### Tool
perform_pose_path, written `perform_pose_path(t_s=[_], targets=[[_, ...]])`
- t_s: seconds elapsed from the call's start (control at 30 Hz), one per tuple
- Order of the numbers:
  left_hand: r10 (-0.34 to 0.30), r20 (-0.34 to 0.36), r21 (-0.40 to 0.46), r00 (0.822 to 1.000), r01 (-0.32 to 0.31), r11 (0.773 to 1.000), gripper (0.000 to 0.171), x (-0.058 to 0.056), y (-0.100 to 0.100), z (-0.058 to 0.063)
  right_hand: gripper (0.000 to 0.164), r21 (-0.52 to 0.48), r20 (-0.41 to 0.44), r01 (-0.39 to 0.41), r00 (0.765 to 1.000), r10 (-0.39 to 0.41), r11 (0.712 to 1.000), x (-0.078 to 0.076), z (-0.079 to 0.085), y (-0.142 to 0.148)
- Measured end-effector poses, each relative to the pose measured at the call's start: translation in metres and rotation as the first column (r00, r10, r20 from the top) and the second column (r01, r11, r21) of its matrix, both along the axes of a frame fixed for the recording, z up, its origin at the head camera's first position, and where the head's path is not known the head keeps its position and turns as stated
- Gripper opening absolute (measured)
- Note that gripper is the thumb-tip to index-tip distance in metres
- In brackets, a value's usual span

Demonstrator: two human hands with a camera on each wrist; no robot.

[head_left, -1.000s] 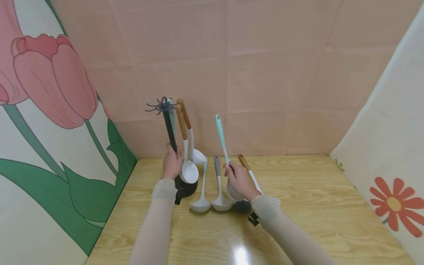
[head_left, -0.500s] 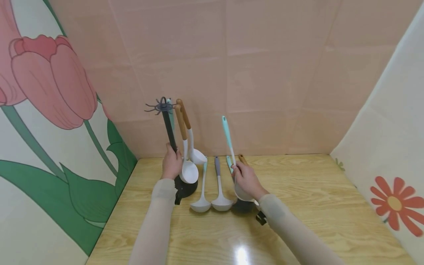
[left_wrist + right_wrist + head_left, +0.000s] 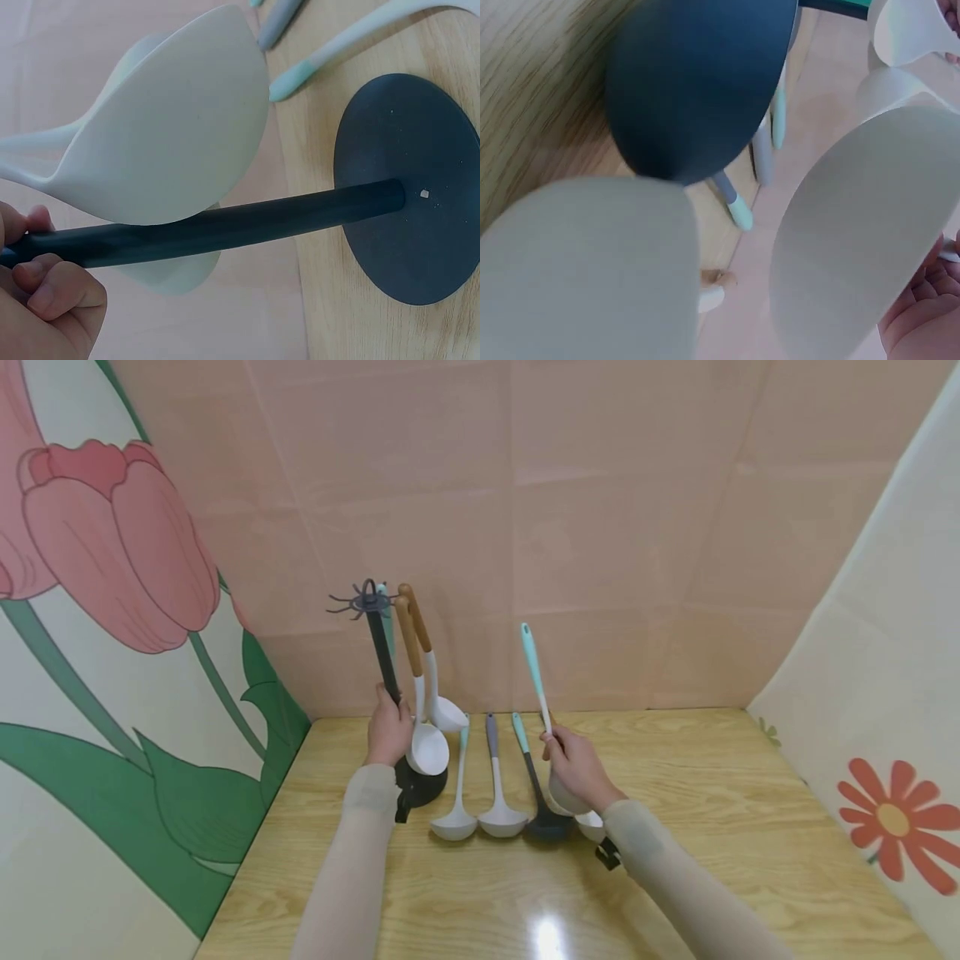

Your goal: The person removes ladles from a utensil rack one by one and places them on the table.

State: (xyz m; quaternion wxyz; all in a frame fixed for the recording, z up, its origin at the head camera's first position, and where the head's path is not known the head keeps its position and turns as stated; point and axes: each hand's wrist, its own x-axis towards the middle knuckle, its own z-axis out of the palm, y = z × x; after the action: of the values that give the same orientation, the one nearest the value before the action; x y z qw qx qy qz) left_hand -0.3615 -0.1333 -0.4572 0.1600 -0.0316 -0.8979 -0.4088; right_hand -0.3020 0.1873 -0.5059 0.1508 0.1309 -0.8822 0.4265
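Note:
My left hand (image 3: 390,731) grips the black post (image 3: 225,229) of a utensil stand, whose spidery hook top (image 3: 369,600) is level with hanging handles. Two white ladles with brown handles (image 3: 410,639) hang from it, and a mint handle shows behind the post. The stand's round black base (image 3: 397,255) rests on the table. My right hand (image 3: 577,768) holds a white ladle by its shaft, mint handle (image 3: 532,660) up and pale bowl (image 3: 862,232) down. Just left of that hand lies a dark ladle (image 3: 550,827) with a mint handle.
Beside the stand lie a white ladle (image 3: 454,825) with a mint handle and another ladle (image 3: 502,822) with a purple-grey handle. A further white ladle (image 3: 591,825) is mostly hidden under my right hand. A pink backdrop (image 3: 630,568) rises behind the wooden table (image 3: 712,793).
My right hand has moved right with the upright ladle, uncovering the dark ladle and covering the brown handle of the one beside it. My left hand stays on the post.

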Motion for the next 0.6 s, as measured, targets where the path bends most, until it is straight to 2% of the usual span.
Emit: perform_pose_path(t_s=[0.6], targets=[[0.001,0.001,0.021,1.000,-0.001,1.000,0.028,-0.002,0.000,-0.002,0.025,0.052,0.020,0.047,0.999,-0.048,0.998,0.000,0.000,0.038]])
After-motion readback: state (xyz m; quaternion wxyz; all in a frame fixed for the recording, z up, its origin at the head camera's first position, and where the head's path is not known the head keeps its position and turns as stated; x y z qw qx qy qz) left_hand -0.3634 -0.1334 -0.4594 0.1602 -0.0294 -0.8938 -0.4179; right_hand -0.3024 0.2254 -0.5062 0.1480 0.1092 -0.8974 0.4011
